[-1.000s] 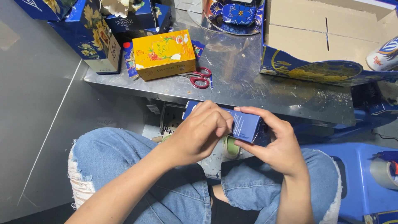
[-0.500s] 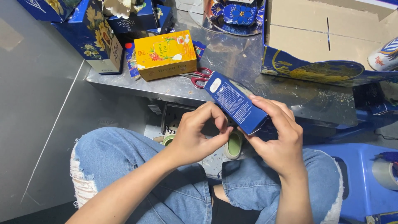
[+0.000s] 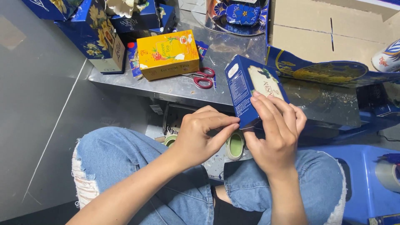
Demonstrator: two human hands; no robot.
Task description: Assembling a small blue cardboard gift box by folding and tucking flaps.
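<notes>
A small blue carton (image 3: pixel 246 85) with a pale oval label stands tilted upright above my lap, in front of the metal table edge. My right hand (image 3: pixel 275 131) grips its lower end, fingers spread over the front face. My left hand (image 3: pixel 203 135) has thumb and forefinger pinched together at the carton's bottom left corner, touching it. Both hands are over my knees in torn blue jeans.
On the steel table (image 3: pixel 187 89) lie red-handled scissors (image 3: pixel 203 78), a yellow tea box (image 3: pixel 168 54) and dark blue floral boxes (image 3: pixel 98 35). A large open cardboard-lined box (image 3: pixel 333 46) sits at the right. A blue plastic stool (image 3: pixel 371 175) with a tape roll (image 3: pixel 388 175) is at lower right.
The blue carton has swung from lying flat between my hands to standing up on end, its labelled face turned toward me. My left hand slid down to its bottom corner.
</notes>
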